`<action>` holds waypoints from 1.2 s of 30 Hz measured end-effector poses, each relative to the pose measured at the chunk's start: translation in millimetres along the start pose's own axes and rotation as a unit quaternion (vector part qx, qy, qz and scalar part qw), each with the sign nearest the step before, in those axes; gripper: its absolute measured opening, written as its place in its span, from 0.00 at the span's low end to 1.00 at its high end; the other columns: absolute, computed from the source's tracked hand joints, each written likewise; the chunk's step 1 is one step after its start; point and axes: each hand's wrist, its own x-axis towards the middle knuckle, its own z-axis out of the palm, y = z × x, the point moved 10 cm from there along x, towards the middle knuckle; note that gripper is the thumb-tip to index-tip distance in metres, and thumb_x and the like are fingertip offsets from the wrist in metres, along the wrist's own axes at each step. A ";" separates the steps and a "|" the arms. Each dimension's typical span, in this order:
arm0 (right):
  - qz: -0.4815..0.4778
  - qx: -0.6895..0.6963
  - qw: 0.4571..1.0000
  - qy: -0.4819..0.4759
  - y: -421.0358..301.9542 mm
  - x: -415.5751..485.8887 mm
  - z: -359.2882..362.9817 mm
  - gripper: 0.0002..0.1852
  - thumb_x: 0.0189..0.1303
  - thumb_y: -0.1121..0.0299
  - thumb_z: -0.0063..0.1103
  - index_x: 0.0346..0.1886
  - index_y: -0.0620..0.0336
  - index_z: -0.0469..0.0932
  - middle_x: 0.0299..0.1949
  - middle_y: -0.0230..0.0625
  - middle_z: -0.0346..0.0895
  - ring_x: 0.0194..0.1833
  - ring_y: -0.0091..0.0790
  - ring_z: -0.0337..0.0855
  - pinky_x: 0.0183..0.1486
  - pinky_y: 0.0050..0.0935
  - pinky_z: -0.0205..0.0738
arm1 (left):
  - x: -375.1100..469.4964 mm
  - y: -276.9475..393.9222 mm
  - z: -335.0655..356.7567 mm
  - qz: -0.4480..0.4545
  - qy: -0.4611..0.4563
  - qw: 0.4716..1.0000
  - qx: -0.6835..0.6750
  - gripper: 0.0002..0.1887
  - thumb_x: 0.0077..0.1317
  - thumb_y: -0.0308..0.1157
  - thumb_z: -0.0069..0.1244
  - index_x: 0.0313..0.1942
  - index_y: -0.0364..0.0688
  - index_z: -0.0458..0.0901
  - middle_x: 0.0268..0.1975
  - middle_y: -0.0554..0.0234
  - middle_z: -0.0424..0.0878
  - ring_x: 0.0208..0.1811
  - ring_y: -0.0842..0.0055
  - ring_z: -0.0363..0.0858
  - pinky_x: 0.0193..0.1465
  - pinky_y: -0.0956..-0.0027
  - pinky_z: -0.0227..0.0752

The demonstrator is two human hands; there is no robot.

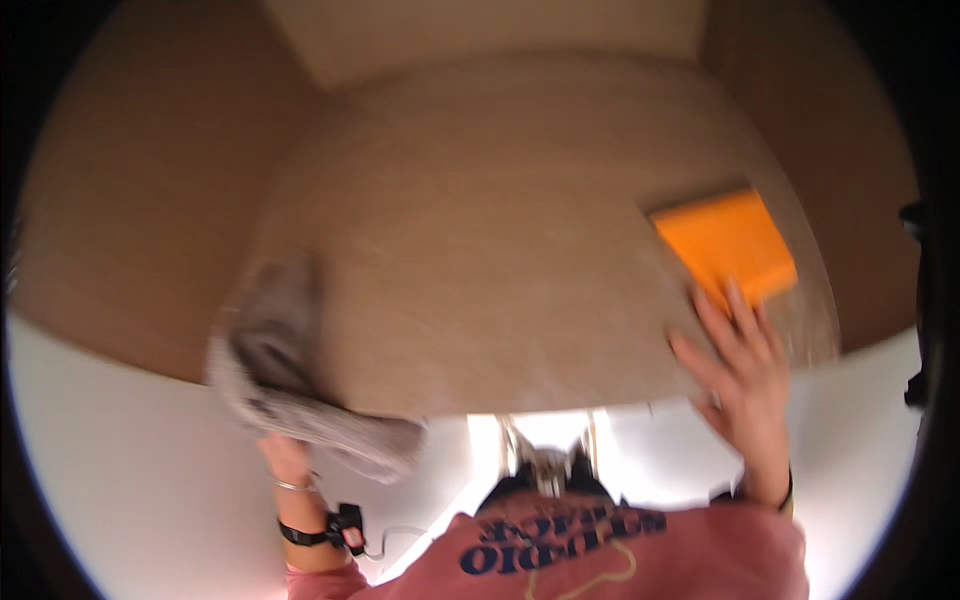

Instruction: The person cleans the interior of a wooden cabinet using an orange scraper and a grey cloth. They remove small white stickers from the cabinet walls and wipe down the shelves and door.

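Note:
A crumpled grey cloth hangs over the front left edge of a brown wooden shelf board. My left hand grips it from below, and the fabric hides most of the fingers. On the right of the board lies a flat, bright orange rectangular object with a dark far edge; blur leaves its exact kind unclear. My right hand reaches over the board's front edge, fingers spread, the fingertips at the orange object's near side.
Brown side panels stand at left and right, with a lighter back panel behind. White surfaces lie in front of the compartment. A strapped device with a cable sits on my left wrist.

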 end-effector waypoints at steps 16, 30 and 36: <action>-0.059 -0.173 0.965 0.191 18.7 -34.2 9.6 0.28 0.42 0.67 0.73 0.53 0.39 0.84 0.61 0.65 0.70 0.61 0.57 0.76 0.58 0.39 0.74 | 24.1 38.8 -50.3 -0.137 0.141 0.929 -0.314 0.30 0.78 0.45 0.32 0.68 0.29 0.61 0.68 0.51 0.66 0.66 0.67 0.68 0.69 0.64 0.61; -0.065 -0.148 0.970 0.179 24.7 -40.0 16.1 0.42 0.30 0.83 0.63 0.57 0.35 0.81 0.69 0.37 0.68 0.68 0.45 0.68 0.63 0.44 0.70 | 22.0 15.3 -43.8 -0.073 0.118 0.938 -0.318 0.28 0.78 0.42 0.30 0.67 0.27 0.61 0.67 0.50 0.66 0.66 0.67 0.66 0.70 0.64 0.58; -0.040 -0.129 0.984 0.116 17.0 -38.3 12.6 0.42 0.32 0.86 0.61 0.58 0.37 0.80 0.69 0.38 0.67 0.69 0.46 0.67 0.65 0.46 0.68 | 17.2 31.6 -38.2 -0.106 0.113 0.902 -0.403 0.28 0.78 0.43 0.30 0.67 0.28 0.62 0.66 0.51 0.68 0.66 0.68 0.67 0.69 0.65 0.59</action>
